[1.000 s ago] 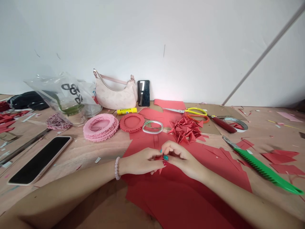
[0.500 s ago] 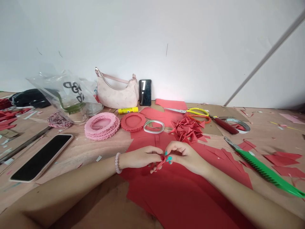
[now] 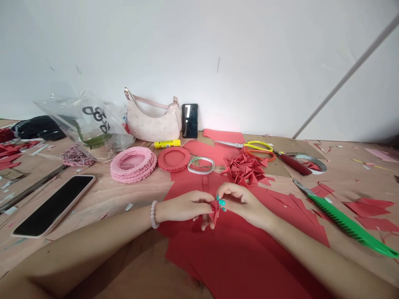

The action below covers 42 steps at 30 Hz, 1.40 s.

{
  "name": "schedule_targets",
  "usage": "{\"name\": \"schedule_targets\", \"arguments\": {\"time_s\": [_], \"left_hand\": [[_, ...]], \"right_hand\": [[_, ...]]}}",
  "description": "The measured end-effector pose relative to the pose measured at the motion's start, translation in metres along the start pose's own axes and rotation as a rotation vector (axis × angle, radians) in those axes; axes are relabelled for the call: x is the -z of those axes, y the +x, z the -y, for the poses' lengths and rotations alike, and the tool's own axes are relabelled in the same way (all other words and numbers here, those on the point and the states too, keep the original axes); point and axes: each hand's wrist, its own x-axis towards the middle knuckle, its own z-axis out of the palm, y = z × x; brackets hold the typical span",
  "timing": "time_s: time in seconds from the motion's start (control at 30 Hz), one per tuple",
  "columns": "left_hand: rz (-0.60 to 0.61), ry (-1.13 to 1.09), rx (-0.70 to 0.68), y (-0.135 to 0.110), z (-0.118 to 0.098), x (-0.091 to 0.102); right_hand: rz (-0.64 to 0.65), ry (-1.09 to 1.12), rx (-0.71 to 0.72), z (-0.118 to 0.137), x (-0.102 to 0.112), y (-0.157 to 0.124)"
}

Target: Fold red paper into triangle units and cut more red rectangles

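Both hands meet near the middle of the table [image 3: 124,195], towards its near edge, above a spread of red paper sheets [image 3: 237,253]. The left hand [image 3: 183,205], with a pale bead bracelet [image 3: 152,214] on its wrist, has its grip closed on a small folded red paper piece [image 3: 214,211], pinched at the fingertips. The right hand [image 3: 245,203] also has its grip closed on the same piece, thumb and forefinger pressed to its upper edge; the nails are painted teal. The piece is held between the two hands, just above the sheets.

Just behind the hands lies a pile of folded red triangles [image 3: 245,168]. To its left sit a white-and-green band [image 3: 201,165], a stack of red paper rings [image 3: 173,158] and a stack of pink paper rings [image 3: 133,164]. Along the far edge, against the wall, stand a pink handbag [image 3: 152,118] and an upright phone [image 3: 190,120], with a yellow glue stick [image 3: 167,143] lying in front. Yellow-handled scissors [image 3: 249,145] and a roll of tape [image 3: 311,162] lie towards the far right. A green-handled knife [image 3: 343,220] lies near the right edge. A second phone [image 3: 52,205] lies face up near the left edge, and a clear plastic bag [image 3: 90,122] sits behind it.
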Motion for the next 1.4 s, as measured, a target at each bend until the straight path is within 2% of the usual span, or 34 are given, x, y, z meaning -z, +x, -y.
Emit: {"name": "schedule_targets", "arguments": {"time_s": [0.1, 0.17, 0.3, 0.4, 0.63, 0.7, 0.8, 0.9, 0.97, 1.17, 1.4], "left_hand": [[-0.106, 0.006, -0.007, 0.003, 0.003, -0.001], [-0.169, 0.020, -0.030, 0.004, 0.004, -0.003], [-0.198, 0.032, -0.037, 0.005, 0.007, -0.007], [-0.213, 0.026, -0.058, 0.005, 0.008, -0.008], [-0.345, 0.031, -0.096, 0.006, 0.011, -0.009], [-0.383, 0.140, -0.100, 0.005, 0.010, -0.009], [-0.545, 0.357, -0.190, 0.004, 0.007, -0.008], [-0.638, 0.433, -0.270, 0.003, 0.005, -0.006], [-0.614, 0.341, -0.243, 0.004, 0.004, -0.005], [-0.567, -0.181, -0.118, 0.009, 0.008, -0.002], [-0.532, -0.306, -0.132, 0.010, 0.012, -0.003]], "right_hand": [[-0.030, 0.082, -0.001, -0.001, 0.001, 0.001], [-0.100, 0.095, 0.027, -0.003, -0.001, 0.002], [-0.248, -0.010, 0.056, -0.004, -0.006, 0.001], [-0.297, -0.061, 0.063, -0.003, -0.010, 0.000], [-0.218, -0.176, 0.042, -0.003, -0.014, 0.001], [-0.209, -0.220, 0.052, -0.004, -0.015, 0.001], [-0.186, -0.249, 0.033, -0.003, -0.016, 0.000], [-0.169, -0.282, 0.003, -0.002, -0.017, -0.001], [-0.191, -0.297, 0.011, 0.000, -0.017, -0.001], [-0.243, -0.152, -0.023, -0.001, -0.012, 0.004], [-0.266, -0.068, -0.052, -0.003, -0.010, 0.004]]}}
